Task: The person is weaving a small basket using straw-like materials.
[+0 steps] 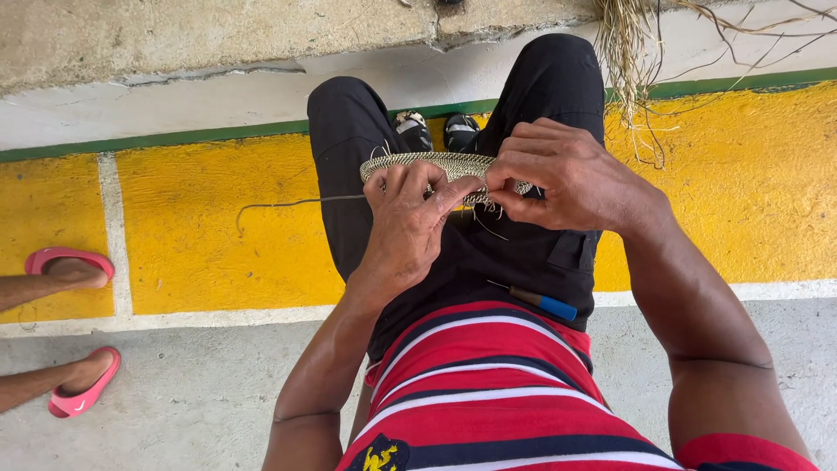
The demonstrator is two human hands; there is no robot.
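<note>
Both hands pinch a flat oval woven straw piece (445, 164) held over the lap of black shorts. Left hand (408, 222) grips its near edge, fingers curled tight; right hand (562, 179) clamps the rim beside it. A thin loose fibre strand (288, 204) trails left. Blue-handled tool (542, 303) lies on the lap. Another person's feet in pink slides (70, 259) at far left.

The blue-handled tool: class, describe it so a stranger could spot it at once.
Start at the black shorts on the seated person's lap. Just above the striped shirt lies the blue-handled tool, below both hands. Unlike the woven piece being held, it lies untouched.
</note>
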